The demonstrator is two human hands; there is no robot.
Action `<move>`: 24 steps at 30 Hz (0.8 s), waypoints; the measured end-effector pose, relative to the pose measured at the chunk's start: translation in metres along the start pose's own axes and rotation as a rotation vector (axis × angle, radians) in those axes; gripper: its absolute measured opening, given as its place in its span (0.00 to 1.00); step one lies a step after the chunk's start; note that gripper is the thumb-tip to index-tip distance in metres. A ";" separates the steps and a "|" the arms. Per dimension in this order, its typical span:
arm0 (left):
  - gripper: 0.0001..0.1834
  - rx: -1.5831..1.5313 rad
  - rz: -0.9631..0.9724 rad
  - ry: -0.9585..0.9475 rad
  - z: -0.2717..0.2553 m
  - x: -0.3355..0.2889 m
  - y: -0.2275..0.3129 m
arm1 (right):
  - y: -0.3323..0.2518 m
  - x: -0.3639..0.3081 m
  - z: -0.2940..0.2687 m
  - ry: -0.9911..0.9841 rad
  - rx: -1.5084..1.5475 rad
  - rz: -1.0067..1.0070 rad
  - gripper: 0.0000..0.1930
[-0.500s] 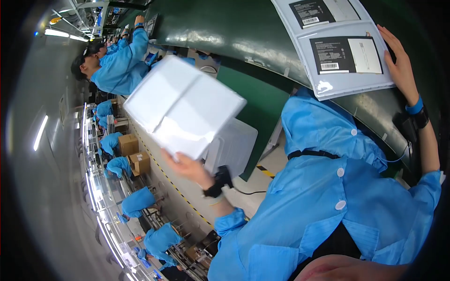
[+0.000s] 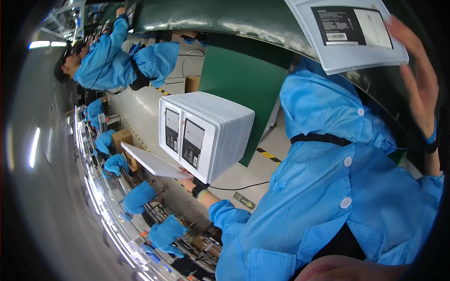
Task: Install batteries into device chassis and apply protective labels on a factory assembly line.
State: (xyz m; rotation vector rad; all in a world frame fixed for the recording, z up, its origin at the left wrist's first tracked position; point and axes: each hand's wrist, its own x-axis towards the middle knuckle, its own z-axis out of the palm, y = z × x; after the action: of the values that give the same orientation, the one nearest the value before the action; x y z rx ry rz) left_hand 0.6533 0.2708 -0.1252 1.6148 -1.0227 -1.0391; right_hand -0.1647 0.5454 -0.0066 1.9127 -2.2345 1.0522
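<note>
My left hand (image 2: 188, 181) grips one edge of a thin white plastic tray (image 2: 152, 161), held tilted and seen nearly edge-on. Just beside it is a tall stack of white plastic trays (image 2: 229, 131). The stack's top tray has two compartments, each with a flat black-and-white labelled pack (image 2: 193, 143) that resembles a battery. On the green bench lies another white tray (image 2: 337, 58) with a similar flat pack (image 2: 351, 28) in it. My right hand (image 2: 419, 79) is at this tray's right edge, fingers stretched and thumb apart; whether the fingertips touch it I cannot tell.
The dark green bench (image 2: 220, 21) runs along the far side, and a green panel (image 2: 234, 70) stands behind the stack. A co-worker in a blue smock (image 2: 103, 61) works at the far left. Cardboard boxes (image 2: 123, 136) and several other people are farther off. A black cable (image 2: 239, 188) hangs nearby.
My left hand has swung the white tray down and left, uncovering the stack and its packs. My right hand has lifted partly off the bench tray's edge. The view has shifted.
</note>
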 end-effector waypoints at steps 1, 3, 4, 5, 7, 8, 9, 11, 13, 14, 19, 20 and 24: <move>0.17 0.078 -0.005 -0.031 0.009 0.000 0.000 | -0.023 0.000 -0.002 -0.056 0.189 -0.062 0.21; 0.17 0.224 -0.007 -0.054 0.009 0.001 -0.005 | -0.055 0.014 0.017 -0.334 0.328 -0.232 0.19; 0.16 0.303 -0.024 -0.096 0.019 0.002 -0.010 | -0.069 0.011 0.036 -0.347 0.485 -0.223 0.19; 0.16 0.381 -0.037 -0.134 0.028 0.000 -0.016 | -0.081 0.004 0.063 -0.353 0.644 -0.218 0.19; 0.16 0.519 -0.052 -0.207 0.055 -0.009 -0.030 | -0.101 -0.004 0.108 -0.383 0.825 -0.156 0.20; 0.16 0.591 -0.051 -0.236 0.064 -0.012 -0.033 | -0.107 -0.006 0.129 -0.423 0.842 -0.130 0.22; 0.16 0.664 -0.048 -0.258 0.069 -0.017 -0.035 | -0.113 -0.003 0.150 -0.463 0.865 -0.111 0.24; 0.16 0.811 -0.047 -0.281 0.069 -0.030 -0.037 | -0.131 0.021 0.188 -0.684 0.940 -0.109 0.32; 0.16 0.950 -0.054 -0.309 0.072 -0.047 -0.045 | -0.155 0.057 0.215 -0.916 0.889 -0.078 0.37; 0.16 1.023 -0.058 -0.315 0.070 -0.056 -0.048 | -0.166 0.068 0.236 -0.924 0.945 -0.102 0.40; 0.17 1.386 -0.072 -0.350 0.069 -0.094 -0.056 | -0.224 0.100 0.327 -0.847 0.967 -0.082 0.52; 0.17 1.458 -0.076 -0.347 0.068 -0.101 -0.057 | -0.235 0.101 0.338 -0.843 0.963 -0.042 0.54; 0.19 1.762 -0.076 -0.353 0.053 -0.118 -0.059 | -0.250 0.090 0.361 -0.918 0.995 0.023 0.49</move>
State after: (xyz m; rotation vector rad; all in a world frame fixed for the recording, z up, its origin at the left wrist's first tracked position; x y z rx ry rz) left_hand 0.5778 0.3814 -0.1732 2.7910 -2.4742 -0.2352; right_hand 0.1775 0.2831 -0.1291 3.3269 -2.2262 1.7901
